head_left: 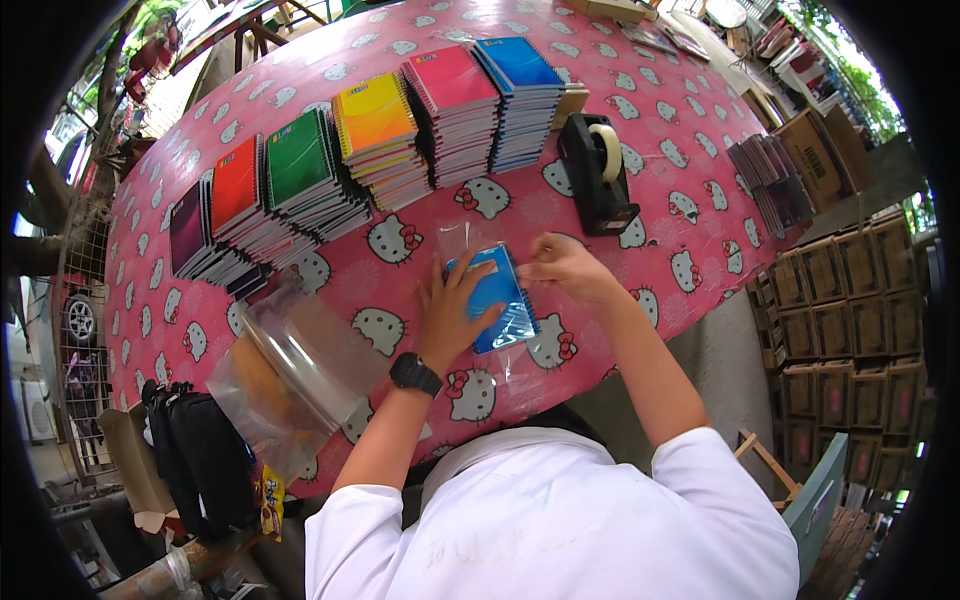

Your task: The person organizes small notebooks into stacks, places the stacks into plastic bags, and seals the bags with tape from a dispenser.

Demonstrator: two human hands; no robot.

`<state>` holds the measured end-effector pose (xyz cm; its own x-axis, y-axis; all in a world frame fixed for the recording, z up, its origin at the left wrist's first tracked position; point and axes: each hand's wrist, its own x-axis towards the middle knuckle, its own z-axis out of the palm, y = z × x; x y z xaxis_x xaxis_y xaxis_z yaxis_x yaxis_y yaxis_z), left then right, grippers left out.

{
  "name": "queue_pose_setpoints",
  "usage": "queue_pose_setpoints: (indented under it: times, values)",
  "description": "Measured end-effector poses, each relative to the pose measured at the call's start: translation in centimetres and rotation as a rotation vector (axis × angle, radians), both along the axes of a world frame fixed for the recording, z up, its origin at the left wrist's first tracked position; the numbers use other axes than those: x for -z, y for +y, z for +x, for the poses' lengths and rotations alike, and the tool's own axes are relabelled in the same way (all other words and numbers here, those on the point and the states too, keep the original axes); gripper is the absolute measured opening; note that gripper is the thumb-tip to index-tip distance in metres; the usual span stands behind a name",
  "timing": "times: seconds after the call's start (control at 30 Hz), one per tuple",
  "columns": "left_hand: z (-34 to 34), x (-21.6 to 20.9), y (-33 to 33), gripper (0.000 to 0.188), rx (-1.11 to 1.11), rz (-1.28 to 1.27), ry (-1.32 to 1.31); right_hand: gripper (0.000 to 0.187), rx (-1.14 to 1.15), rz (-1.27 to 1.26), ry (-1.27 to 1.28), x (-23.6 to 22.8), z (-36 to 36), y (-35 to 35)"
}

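A blue spiral notebook (503, 318) lies on the table in front of me, its coil along the right side. Clear plastic film (468, 237) covers it and sticks out past its top and bottom ends. My left hand (455, 310) rests flat on the notebook's left part with the fingers spread. Just beyond the coil, near the upper right corner, my right hand (562, 268) is closed with the fingers bent together. Whatever those fingers pinch, if anything, is too small to make out. A black tape dispenser (598, 195) with a pale tape roll stands beyond my right hand.
Stacks of spiral notebooks line the far side: red (236, 180), green (298, 160), yellow (372, 112), pink (450, 80), blue (517, 65). Clear plastic sleeves (300, 360) lie left of my forearm. A black bag (200, 455) sits at the table's near left; stacked brown boxes (850, 340) stand right.
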<state>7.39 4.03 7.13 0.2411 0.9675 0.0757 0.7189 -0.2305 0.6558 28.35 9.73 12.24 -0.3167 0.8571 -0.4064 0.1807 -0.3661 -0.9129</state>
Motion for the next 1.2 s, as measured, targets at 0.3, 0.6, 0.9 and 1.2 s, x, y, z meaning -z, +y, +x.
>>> queue_pose_setpoints:
  times: [0.3,0.6,0.9,1.2]
  values:
    - [-0.4,-0.3,0.3,0.068,-0.017,0.056,-0.074,0.061,-0.381,0.287,-1.104,-1.2,-1.0,-0.8]
    - [-1.9,2.8,-6.6,0.065,-0.133,-0.198,-0.801,0.052,-0.116,0.028,0.059,3.8,1.7,-6.8]
    - [-2.1,-4.3,-1.4,0.075,-0.063,-0.145,-0.736,0.074,-0.065,0.537,0.049,0.1,-1.1,-4.1]
    - [-2.6,-6.0,-2.0,0.068,-0.130,0.203,-0.640,0.061,-0.067,0.737,-0.102,-1.3,1.6,-4.5]
